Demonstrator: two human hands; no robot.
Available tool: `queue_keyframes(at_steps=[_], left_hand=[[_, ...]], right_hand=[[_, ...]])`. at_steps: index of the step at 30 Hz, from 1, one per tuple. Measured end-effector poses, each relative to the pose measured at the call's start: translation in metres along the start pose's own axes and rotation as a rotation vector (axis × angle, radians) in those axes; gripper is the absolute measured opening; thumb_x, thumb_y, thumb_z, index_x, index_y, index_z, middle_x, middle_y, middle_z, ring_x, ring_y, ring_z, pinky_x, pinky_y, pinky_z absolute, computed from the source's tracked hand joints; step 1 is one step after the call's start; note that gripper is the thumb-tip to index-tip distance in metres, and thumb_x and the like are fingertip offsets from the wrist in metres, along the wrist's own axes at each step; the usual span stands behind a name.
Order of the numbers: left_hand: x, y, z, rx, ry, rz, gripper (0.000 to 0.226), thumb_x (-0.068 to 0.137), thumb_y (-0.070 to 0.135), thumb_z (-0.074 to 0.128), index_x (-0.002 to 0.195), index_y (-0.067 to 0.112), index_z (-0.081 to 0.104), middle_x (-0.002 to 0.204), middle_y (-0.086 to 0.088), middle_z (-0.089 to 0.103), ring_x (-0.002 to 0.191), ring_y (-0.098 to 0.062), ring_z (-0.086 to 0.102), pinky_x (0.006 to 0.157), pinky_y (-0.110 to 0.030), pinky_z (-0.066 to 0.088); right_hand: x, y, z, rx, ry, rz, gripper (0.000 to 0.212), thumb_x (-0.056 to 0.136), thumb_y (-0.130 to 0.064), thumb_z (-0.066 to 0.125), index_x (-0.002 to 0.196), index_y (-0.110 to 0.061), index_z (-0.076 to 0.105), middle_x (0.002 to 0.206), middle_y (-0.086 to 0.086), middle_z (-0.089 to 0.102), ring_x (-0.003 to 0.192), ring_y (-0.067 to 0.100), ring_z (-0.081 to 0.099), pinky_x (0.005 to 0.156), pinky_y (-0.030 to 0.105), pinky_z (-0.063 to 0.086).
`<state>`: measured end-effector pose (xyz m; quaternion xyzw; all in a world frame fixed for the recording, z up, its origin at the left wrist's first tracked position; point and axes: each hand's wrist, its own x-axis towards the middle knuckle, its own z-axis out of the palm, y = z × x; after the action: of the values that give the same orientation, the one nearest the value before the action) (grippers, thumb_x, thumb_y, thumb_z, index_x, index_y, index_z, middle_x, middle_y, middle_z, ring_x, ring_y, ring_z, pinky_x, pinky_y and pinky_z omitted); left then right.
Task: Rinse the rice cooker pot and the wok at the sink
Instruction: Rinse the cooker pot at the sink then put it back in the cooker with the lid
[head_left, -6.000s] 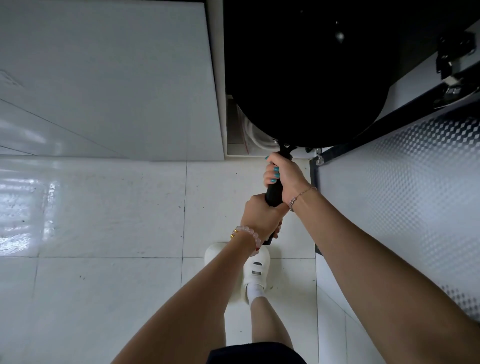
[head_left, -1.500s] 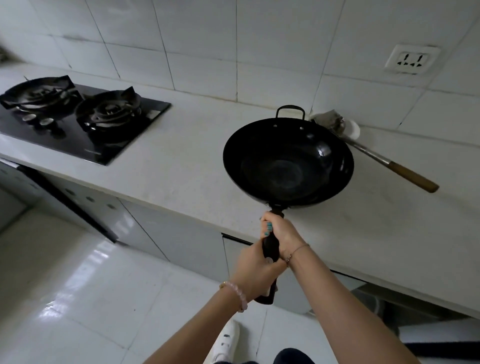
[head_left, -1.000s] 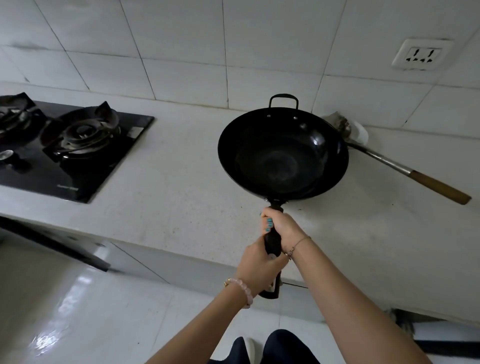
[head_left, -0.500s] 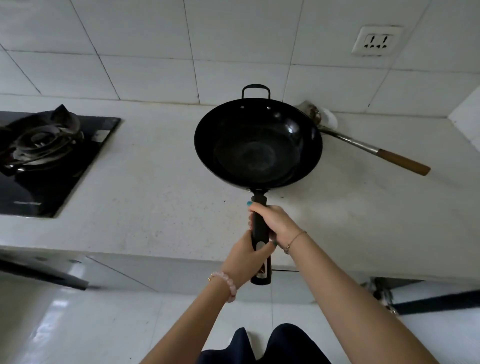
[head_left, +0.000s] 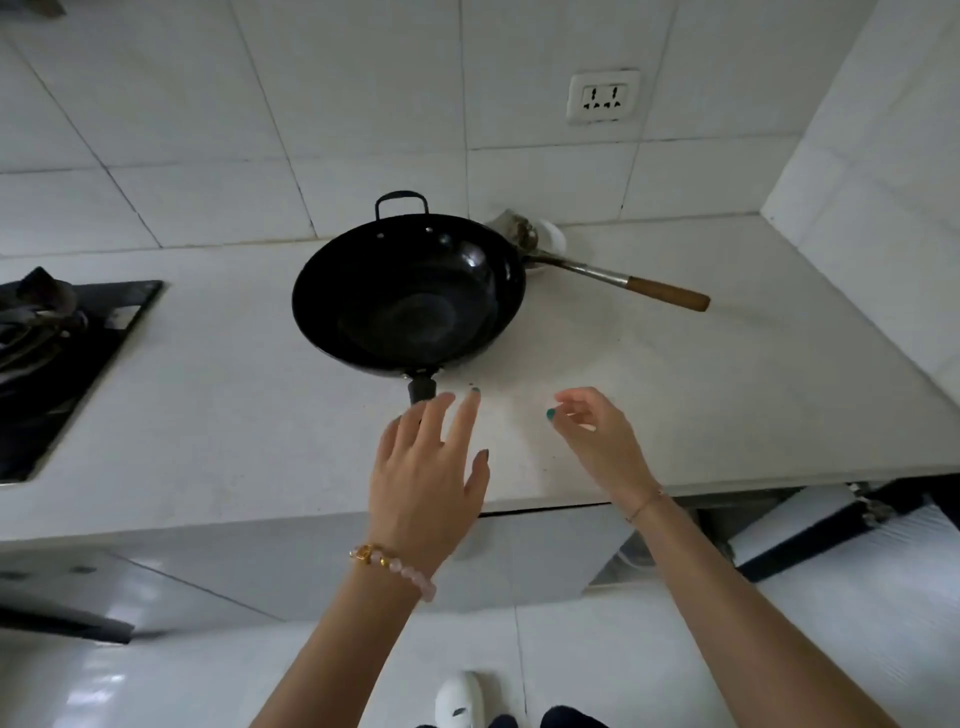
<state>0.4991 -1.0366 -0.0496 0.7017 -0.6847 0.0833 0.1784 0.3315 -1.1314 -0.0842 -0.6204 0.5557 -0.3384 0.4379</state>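
Observation:
The black wok (head_left: 410, 296) rests upright on the white countertop (head_left: 649, 395), its small loop handle toward the tiled wall and its long handle pointing at me. My left hand (head_left: 428, 478) hovers open just above that long handle and hides most of it. My right hand (head_left: 597, 441) floats to the right of the handle, fingers loosely spread and holding nothing. No rice cooker pot or sink appears in view.
A metal spatula (head_left: 613, 275) with a wooden grip lies behind the wok on the right, its blade on a small white dish. A black gas hob (head_left: 57, 353) sits at the left. A wall socket (head_left: 602, 96) is above. A cabinet door stands ajar at lower right.
Both hands gripped the wok's long handle and lowered it toward the counter. Now the wok sits on the counter and both hands have let go and pulled back slightly.

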Motion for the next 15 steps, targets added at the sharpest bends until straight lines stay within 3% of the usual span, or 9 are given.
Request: queue_keyframes(at_steps=[4, 7, 11, 15], left_hand=[[-0.007, 0.059, 0.001, -0.001, 0.038, 0.059, 0.058, 0.085, 0.042, 0.043, 0.137, 0.017, 0.038, 0.135, -0.01, 0.052, 0.127, -0.032, 0.047, 0.106, -0.05, 0.035], [-0.015, 0.111, 0.007, 0.014, 0.05, 0.1, 0.062, 0.084, 0.045, 0.044, 0.14, 0.019, 0.035, 0.142, -0.009, 0.044, 0.134, -0.031, 0.037, 0.112, -0.053, 0.026], [-0.026, 0.188, 0.019, 0.052, 0.033, 0.144, 0.067, 0.085, 0.05, 0.04, 0.143, 0.019, 0.03, 0.147, -0.009, 0.039, 0.138, -0.031, 0.032, 0.113, -0.054, 0.021], [-0.04, 0.244, 0.024, 0.057, -0.007, 0.169, 0.067, 0.085, 0.052, 0.039, 0.143, 0.02, 0.029, 0.147, -0.01, 0.039, 0.138, -0.032, 0.032, 0.114, -0.054, 0.018]], right_hand=[[-0.029, 0.042, -0.085, -0.334, 0.086, -0.199, 0.04, 0.088, -0.023, 0.061, 0.126, -0.015, 0.05, 0.118, -0.006, 0.05, 0.113, 0.011, 0.043, 0.093, 0.021, 0.034], [-0.057, 0.09, -0.156, -0.531, 0.179, -0.23, 0.046, 0.085, -0.018, 0.066, 0.128, -0.009, 0.051, 0.125, 0.005, 0.052, 0.118, 0.022, 0.043, 0.095, 0.023, 0.032], [-0.092, 0.169, -0.238, -0.774, 0.205, -0.104, 0.06, 0.077, -0.019, 0.075, 0.128, 0.001, 0.052, 0.129, 0.021, 0.053, 0.121, 0.04, 0.047, 0.101, 0.045, 0.041], [-0.123, 0.221, -0.278, -0.901, 0.148, 0.046, 0.069, 0.073, -0.022, 0.078, 0.132, -0.001, 0.05, 0.137, 0.023, 0.047, 0.127, 0.042, 0.043, 0.099, 0.054, 0.042]])
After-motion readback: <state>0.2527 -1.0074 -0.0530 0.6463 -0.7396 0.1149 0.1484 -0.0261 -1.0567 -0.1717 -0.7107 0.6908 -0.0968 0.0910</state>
